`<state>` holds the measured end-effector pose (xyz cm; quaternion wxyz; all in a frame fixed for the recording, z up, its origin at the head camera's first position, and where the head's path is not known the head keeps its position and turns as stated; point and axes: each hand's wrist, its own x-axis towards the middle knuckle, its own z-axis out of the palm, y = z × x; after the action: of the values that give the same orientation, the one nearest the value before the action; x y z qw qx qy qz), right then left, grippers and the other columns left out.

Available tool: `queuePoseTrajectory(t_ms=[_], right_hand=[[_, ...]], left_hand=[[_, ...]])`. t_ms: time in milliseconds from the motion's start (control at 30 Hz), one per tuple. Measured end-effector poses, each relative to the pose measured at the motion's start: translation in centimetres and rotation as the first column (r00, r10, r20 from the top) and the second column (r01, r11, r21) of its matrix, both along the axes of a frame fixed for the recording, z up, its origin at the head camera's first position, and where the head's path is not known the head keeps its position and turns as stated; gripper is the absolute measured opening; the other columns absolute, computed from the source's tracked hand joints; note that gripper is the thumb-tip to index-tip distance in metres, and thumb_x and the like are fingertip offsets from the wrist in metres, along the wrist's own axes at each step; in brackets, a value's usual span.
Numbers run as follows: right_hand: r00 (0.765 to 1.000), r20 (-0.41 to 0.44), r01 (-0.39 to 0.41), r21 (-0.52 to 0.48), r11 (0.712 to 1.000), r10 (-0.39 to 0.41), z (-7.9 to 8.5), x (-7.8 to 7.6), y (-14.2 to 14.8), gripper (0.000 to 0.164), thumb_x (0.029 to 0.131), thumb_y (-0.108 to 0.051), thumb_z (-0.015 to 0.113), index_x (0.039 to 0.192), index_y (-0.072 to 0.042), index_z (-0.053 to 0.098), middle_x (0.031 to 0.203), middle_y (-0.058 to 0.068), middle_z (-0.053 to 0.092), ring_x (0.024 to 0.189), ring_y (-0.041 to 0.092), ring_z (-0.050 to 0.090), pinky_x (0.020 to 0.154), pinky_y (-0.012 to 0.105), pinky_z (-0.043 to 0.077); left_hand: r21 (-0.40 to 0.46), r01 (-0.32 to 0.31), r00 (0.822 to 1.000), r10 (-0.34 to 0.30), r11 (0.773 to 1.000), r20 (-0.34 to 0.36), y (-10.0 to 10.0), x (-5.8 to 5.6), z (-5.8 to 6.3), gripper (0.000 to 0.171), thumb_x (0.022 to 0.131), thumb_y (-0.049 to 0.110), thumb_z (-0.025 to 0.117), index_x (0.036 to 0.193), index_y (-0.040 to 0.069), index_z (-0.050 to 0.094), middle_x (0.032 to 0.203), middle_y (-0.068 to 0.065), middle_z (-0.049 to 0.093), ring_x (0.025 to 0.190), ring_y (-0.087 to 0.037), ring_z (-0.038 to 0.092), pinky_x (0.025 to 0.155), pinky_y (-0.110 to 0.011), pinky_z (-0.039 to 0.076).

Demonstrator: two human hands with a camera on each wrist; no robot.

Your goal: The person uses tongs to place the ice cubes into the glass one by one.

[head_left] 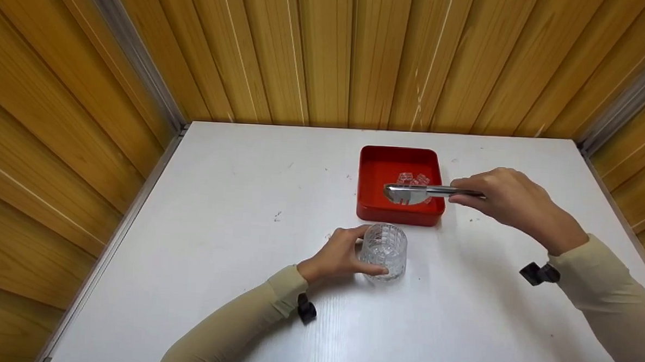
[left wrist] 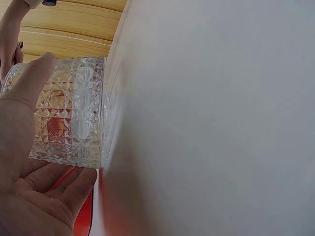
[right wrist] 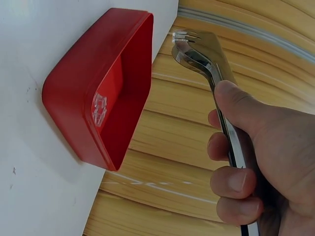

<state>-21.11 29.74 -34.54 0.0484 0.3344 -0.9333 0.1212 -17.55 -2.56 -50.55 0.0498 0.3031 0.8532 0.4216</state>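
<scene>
My left hand [head_left: 341, 253] holds a clear cut-glass tumbler [head_left: 384, 254] upright on the white table, the thumb on its near side and the fingers on the far side. In the left wrist view the thumb lies across the tumbler's diamond-patterned wall [left wrist: 74, 113]. Metal serving tongs [right wrist: 231, 132] with a forked tip are gripped by my right hand [head_left: 509, 197]. Their head overlaps the red square tray [head_left: 397, 216] in the head view and hangs above it. Several clear plastic-looking ice cubes [head_left: 421, 180] lie in the tray's right part, partly hidden by the tongs.
The white tabletop [head_left: 234, 210] bears a few small dark marks. Wood-slat walls [head_left: 328, 56] stand along its back and sides. The tray sits just beyond the tumbler, near the back of the table.
</scene>
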Motion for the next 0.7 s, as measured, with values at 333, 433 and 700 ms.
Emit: queuePoseTrajectory(t_ms=[333, 433, 700], right_hand=[[0.995, -0.058, -0.077, -0.024, 0.997, 0.075, -0.3, 2.7, -0.7, 0.025, 0.085, -0.021, 0.086, 0.110, -0.019, 0.081, 0.086, -0.011, 0.075, 0.060, 0.002, 0.050, 0.050, 0.021, 0.042], [0.995, -0.058, -0.082, -0.031, 0.996, 0.080, -0.3, 3.4, -0.8, 0.028, 0.084, -0.021, 0.087, 0.111, -0.018, 0.081, 0.087, -0.010, 0.076, 0.060, 0.001, 0.050, 0.049, 0.020, 0.042], [0.988, -0.098, -0.124, -0.023, 0.992, 0.121, -0.7, 4.3, -0.9, 0.028, 0.084, -0.022, 0.087, 0.111, -0.018, 0.081, 0.084, -0.011, 0.074, 0.062, 0.000, 0.055, 0.052, 0.020, 0.046]], left_hand=[[-0.004, -0.004, 1.000, 0.004, 1.000, 0.006, -0.1, 0.1, 0.2, 0.081, 0.075, 0.048, 0.091, 0.141, 0.013, 0.060, 0.122, 0.003, 0.072, 0.110, -0.007, 0.065, 0.096, -0.024, 0.053], [-0.008, -0.003, 1.000, 0.003, 1.000, 0.012, -0.1, 0.1, 0.2, 0.081, 0.075, 0.048, 0.091, 0.141, 0.014, 0.060, 0.123, 0.003, 0.072, 0.111, -0.008, 0.065, 0.096, -0.024, 0.052], [-0.001, 0.004, 1.000, -0.004, 1.000, -0.009, 0.0, 0.0, 0.0, 0.079, 0.075, 0.046, 0.091, 0.139, 0.012, 0.061, 0.122, 0.002, 0.072, 0.111, -0.008, 0.065, 0.097, -0.021, 0.051]])
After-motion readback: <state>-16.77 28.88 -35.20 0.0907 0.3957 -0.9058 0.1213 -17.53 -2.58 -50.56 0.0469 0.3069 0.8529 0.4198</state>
